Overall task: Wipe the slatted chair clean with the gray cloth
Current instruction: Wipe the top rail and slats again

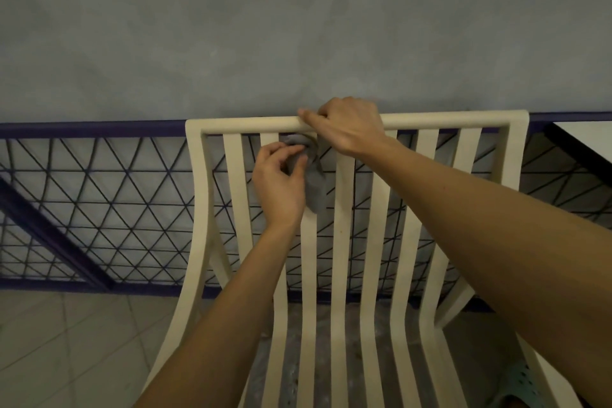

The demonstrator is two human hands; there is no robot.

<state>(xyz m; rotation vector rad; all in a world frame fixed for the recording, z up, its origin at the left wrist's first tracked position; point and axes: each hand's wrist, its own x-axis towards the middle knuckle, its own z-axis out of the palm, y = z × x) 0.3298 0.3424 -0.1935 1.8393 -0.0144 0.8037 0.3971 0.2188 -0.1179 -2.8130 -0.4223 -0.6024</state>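
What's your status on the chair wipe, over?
Left hand pinching the cloth at a slat's top end. Right hand gripping the chair by its top rail. Nothing blocking the slats.

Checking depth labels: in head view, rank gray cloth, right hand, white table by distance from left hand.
1. gray cloth: pinched by the left hand.
2. right hand: just up-right, gripping the top rail.
3. white table: far right edge.

Dim, flat light with a gray-green cast spreads evenly over the frame, leaving only faint, soft-edged shadows, as the wide-angle lens bows the railing's top bar (82,128) and the slatted chair (341,242) outward toward the edges and fine detail looks soft and smeared throughout.
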